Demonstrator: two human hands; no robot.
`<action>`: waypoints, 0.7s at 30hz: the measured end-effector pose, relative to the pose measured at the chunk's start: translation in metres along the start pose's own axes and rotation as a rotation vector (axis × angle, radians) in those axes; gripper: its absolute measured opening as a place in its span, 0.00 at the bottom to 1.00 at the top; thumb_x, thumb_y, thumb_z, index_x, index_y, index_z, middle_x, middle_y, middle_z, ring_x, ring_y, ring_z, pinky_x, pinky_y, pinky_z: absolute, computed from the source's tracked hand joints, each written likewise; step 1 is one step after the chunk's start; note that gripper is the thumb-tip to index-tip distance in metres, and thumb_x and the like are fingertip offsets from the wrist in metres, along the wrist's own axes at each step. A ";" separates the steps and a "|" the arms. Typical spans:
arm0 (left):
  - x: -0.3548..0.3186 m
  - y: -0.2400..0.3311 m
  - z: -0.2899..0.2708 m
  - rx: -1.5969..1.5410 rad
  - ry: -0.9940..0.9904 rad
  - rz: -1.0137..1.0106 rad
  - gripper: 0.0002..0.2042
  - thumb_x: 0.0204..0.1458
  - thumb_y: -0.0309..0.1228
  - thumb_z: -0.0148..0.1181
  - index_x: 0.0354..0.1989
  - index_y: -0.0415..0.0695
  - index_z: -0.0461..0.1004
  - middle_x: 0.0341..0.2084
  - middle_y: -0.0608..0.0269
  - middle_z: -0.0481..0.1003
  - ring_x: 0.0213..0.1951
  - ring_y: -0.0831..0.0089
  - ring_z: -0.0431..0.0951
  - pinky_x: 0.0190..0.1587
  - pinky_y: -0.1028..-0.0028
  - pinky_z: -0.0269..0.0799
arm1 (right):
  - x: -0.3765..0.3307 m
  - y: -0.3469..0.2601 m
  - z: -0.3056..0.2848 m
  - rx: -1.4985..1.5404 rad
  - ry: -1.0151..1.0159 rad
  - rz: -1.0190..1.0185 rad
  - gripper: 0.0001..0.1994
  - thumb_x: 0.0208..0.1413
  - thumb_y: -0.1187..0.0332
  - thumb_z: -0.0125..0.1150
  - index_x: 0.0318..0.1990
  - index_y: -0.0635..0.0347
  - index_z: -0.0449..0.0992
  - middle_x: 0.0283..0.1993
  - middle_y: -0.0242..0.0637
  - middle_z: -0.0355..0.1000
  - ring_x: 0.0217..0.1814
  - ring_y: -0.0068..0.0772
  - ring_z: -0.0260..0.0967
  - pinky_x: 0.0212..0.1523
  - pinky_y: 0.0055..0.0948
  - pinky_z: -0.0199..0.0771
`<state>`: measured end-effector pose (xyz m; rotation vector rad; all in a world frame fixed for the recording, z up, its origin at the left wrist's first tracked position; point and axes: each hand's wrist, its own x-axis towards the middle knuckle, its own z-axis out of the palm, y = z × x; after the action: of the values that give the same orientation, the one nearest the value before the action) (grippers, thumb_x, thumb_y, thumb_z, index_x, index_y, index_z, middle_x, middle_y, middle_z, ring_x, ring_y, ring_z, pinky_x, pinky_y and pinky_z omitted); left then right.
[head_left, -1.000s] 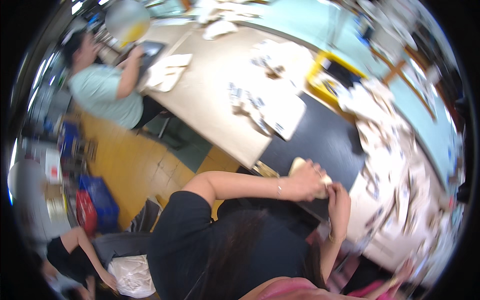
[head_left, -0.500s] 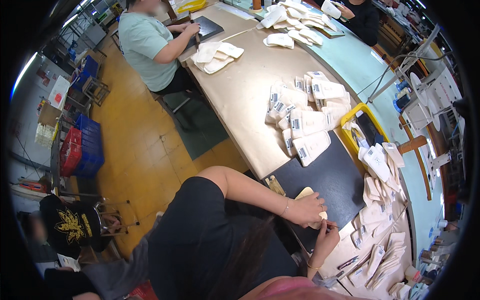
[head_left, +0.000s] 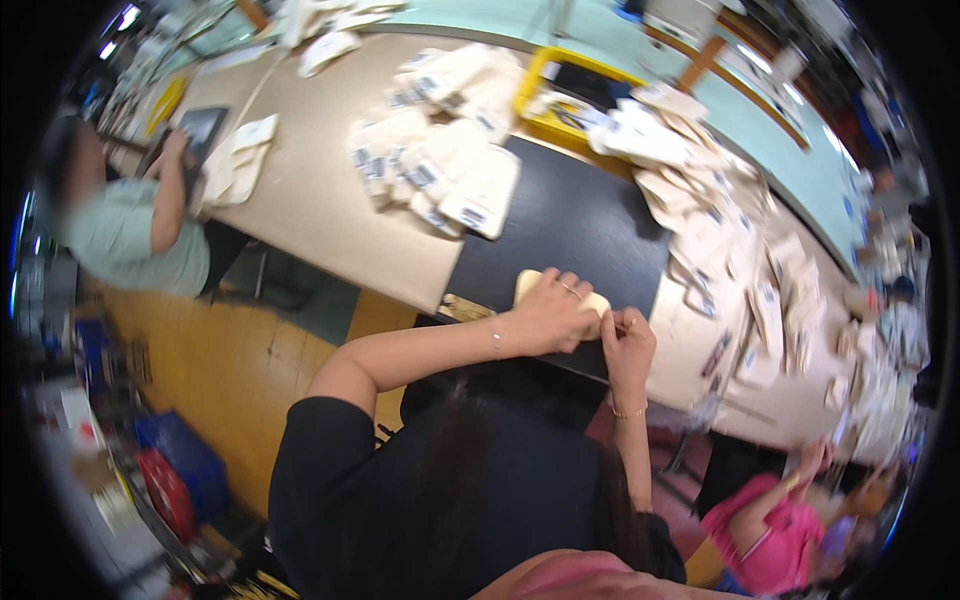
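Observation:
A cream, rounded flat piece [head_left: 596, 302] lies at the near edge of a black mat [head_left: 590, 215]. My left hand [head_left: 552, 318] is over it with fingers bent around and pressing on it, covering its middle. My right hand [head_left: 628, 345] meets the piece's right end, its thumb and fingers pinched together at the edge. Whether a small tool sits in that pinch is too blurred to tell. Close to my left wrist, a small yellowish block [head_left: 466, 308] rests at the mat's corner.
Labelled cream pieces [head_left: 440, 150] are heaped left of the mat, with more piles [head_left: 710, 215] on the right. A yellow tray [head_left: 535, 90] holding tools stands behind. One co-worker [head_left: 140, 225] sits at the far left, another in pink [head_left: 770, 535] at the lower right.
The view has swung to the right, so the table and mat appear turned and further left. Both hands stay on the cream piece, in much the same hold.

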<state>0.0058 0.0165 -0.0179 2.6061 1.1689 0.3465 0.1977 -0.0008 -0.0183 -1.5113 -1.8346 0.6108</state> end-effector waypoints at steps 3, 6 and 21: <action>-0.002 -0.004 -0.006 0.007 -0.069 0.015 0.23 0.36 0.42 0.74 0.43 0.53 0.76 0.51 0.55 0.72 0.51 0.57 0.71 0.51 0.57 0.63 | -0.003 0.002 -0.003 0.344 0.186 0.253 0.15 0.64 0.71 0.63 0.25 0.66 0.69 0.23 0.34 0.65 0.24 0.22 0.59 0.27 0.28 0.63; -0.005 -0.022 -0.029 0.057 0.049 0.005 0.27 0.35 0.41 0.75 0.48 0.54 0.76 0.52 0.53 0.72 0.54 0.56 0.71 0.55 0.53 0.63 | 0.000 0.004 -0.013 0.244 0.274 0.175 0.11 0.68 0.67 0.60 0.34 0.64 0.77 0.26 0.31 0.75 0.28 0.17 0.68 0.32 0.21 0.69; -0.031 -0.026 -0.050 0.069 -0.038 -0.147 0.26 0.48 0.41 0.71 0.59 0.58 0.76 0.64 0.56 0.69 0.68 0.54 0.65 0.74 0.38 0.42 | 0.228 0.044 -0.018 -0.610 0.192 -0.399 0.16 0.62 0.67 0.62 0.57 0.53 0.77 0.62 0.38 0.75 0.74 0.43 0.61 0.68 0.47 0.62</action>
<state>-0.0481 0.0170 0.0166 2.5530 1.3730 0.2295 0.2176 0.2298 0.0082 -1.4261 -2.1900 -0.3036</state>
